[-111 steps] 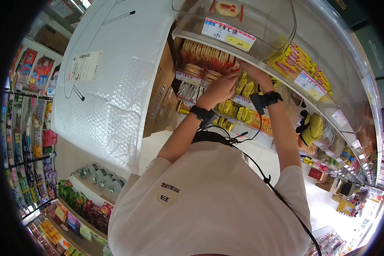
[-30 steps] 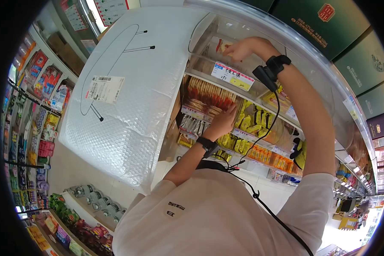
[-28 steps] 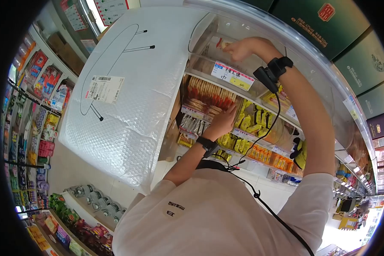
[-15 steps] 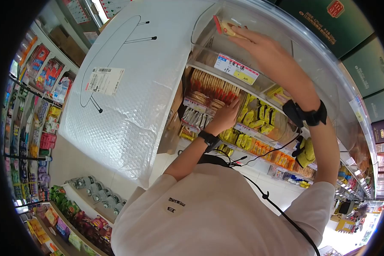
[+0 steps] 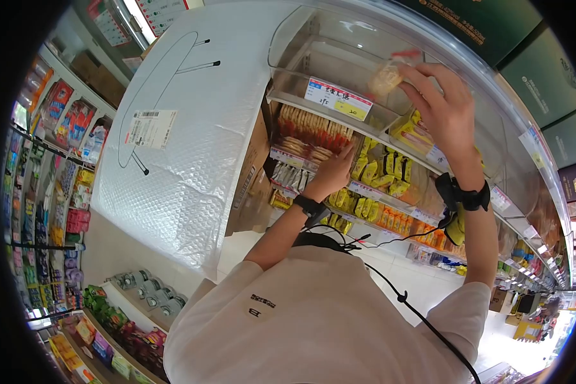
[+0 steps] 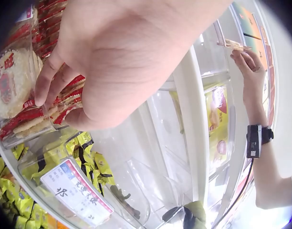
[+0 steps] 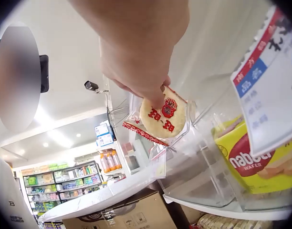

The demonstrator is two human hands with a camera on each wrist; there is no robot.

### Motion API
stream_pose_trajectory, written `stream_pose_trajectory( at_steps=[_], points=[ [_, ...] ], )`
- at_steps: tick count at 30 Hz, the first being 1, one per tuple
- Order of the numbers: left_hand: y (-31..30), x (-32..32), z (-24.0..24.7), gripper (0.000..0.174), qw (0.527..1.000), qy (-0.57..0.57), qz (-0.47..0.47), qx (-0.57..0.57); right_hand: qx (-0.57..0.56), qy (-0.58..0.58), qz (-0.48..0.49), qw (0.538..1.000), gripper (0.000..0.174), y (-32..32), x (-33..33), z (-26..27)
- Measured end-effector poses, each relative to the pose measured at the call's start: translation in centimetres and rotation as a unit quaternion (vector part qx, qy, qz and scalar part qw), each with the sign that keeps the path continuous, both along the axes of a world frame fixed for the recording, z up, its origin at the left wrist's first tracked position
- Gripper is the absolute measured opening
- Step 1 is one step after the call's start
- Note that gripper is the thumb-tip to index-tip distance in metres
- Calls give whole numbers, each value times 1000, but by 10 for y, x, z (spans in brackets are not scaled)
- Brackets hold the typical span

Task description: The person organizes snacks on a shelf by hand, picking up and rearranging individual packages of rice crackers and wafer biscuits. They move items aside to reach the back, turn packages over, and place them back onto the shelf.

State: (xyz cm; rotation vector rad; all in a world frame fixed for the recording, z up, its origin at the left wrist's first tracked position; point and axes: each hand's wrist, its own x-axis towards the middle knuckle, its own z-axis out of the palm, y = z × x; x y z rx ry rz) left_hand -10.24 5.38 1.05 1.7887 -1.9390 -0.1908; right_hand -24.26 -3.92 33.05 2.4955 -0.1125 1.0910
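Observation:
My right hand (image 5: 451,109) pinches a wrapped round rice cracker (image 5: 385,80) between thumb and fingers, in front of the upper clear bin (image 5: 294,82). In the right wrist view the cracker (image 7: 177,125) shows red print and a red-edged clear wrapper. Lower down, my left hand (image 5: 334,176) rests at the right end of a packed row of wrapped rice crackers (image 5: 310,128). Seen from the left wrist, its fingertips (image 6: 43,93) touch the red-edged wrappers, the thumb apart below them.
Yellow wafer packs (image 7: 253,160) stand in the bin to the right. Yellow snack packs (image 5: 384,173) fill the bins beside and below the crackers. A large bubble-wrapped package (image 5: 173,166) stands at left, beside a cardboard box (image 5: 253,192). Price labels (image 5: 338,99) hang on the bin fronts.
My right hand rose from the lower row to the upper bin, then lifted a cracker there and moved it to the right. My left hand has stayed at the cracker row.

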Motion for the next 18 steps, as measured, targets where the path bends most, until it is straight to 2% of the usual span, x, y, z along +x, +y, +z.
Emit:
stream_pose_trajectory(
  at_steps=[2, 5, 8, 10, 12, 14, 17, 18],
  points=[
    [0, 0, -2, 69, 1000, -9, 1, -10, -10, 2, -27, 1000, 30, -2, -4, -2],
    [1, 1, -1, 68, 999, -19, 2, -34, 17, -12, 13, 1000, 30, 5, -5, -4],
    [1, 1, -1, 69, 999, -10, 5, -34, 95, -64, 55, 992, 29, 31, -16, -18],
    [0, 1, -3, 68, 999, -1, 8, -34, 139, -62, 55, 987, 44, 65, -34, -28],
    [-2, 1, -8, 69, 999, 10, 11, -43, 242, -24, 87, 966, 45, 101, -48, -53],
    [-5, 2, -15, 69, 998, 18, 12, -60, 235, 39, 149, 960, 44, 121, -46, -79],
    [4, 1, 8, 66, 999, 40, 20, -28, 247, 67, 96, 962, 39, 125, -39, -128],
    [5, 2, 9, 66, 999, 48, 17, -18, 285, 41, 50, 956, 38, 120, -41, -148]
  ],
)
